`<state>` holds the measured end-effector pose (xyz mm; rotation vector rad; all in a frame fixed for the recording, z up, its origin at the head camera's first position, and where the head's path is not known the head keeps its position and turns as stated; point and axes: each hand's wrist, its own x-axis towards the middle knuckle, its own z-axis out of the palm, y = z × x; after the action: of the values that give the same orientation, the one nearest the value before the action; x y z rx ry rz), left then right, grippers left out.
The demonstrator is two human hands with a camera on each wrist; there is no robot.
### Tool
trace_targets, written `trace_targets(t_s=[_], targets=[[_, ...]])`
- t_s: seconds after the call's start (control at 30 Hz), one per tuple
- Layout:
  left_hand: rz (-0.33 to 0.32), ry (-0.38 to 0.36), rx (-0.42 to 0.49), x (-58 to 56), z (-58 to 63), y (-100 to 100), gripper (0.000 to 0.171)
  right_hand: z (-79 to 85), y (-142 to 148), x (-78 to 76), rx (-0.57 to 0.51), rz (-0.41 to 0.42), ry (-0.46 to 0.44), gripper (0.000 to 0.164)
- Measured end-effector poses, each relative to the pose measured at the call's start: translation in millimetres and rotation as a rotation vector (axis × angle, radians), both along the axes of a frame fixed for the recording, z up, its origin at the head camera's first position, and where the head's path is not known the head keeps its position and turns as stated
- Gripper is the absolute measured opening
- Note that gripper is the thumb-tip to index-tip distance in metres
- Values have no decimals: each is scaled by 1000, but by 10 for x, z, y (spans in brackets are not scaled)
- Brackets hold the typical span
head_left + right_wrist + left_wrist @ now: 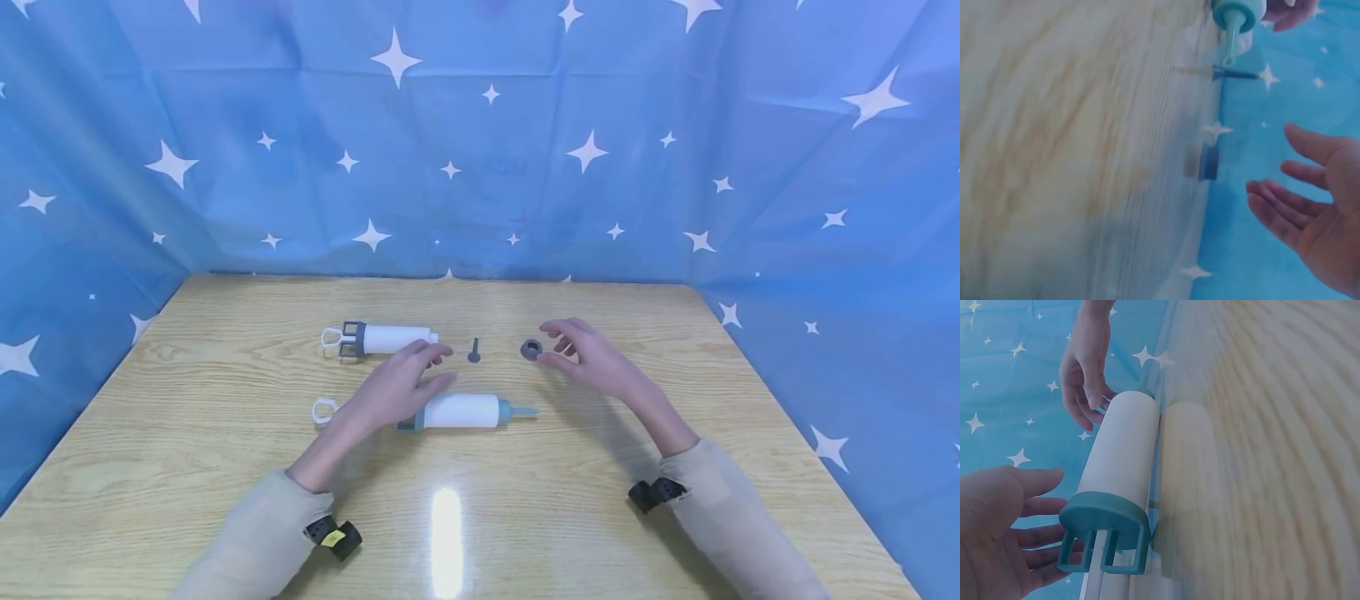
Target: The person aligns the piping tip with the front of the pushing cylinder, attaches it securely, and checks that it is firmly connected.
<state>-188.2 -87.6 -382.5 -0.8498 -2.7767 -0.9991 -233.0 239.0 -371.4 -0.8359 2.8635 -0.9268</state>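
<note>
My left hand (pixel 396 385) hovers with loosely bent fingers and holds nothing. Below it lies a white plunger syringe with a teal collar and nozzle (pixel 461 411), whose handle end is partly hidden by this hand. Just beyond its fingers is a second white syringe (pixel 393 338), with a grey collar and no nozzle on its tip. A small dark grey nozzle (pixel 474 352) stands upright on its wide base between the hands. My right hand (pixel 588 358) has its fingers spread beside a grey ring cap (pixel 531 349); in the right wrist view, a gap shows between cap and fingers.
The wooden table (pixel 225 433) bears all the parts. A blue star-patterned cloth (pixel 480 167) hangs along its back and sides. Both wrists carry a small black camera (pixel 343 540). A bright light reflection lies on the tabletop near the front.
</note>
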Motion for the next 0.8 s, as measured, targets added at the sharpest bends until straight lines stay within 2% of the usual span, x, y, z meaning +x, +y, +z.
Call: trace_targets(t_s=[0.3,0.5,0.8], targets=[[32,-26,25,-99,-2,56,45,-37,56,-127,33,-33,-49,59],[15,-55,48,-187,4,124,46,-72,35,-229,57,-20,-118,65],[8,-164,47,-309,-4,253,50,-147,-9,-338,101,19,-147,64]])
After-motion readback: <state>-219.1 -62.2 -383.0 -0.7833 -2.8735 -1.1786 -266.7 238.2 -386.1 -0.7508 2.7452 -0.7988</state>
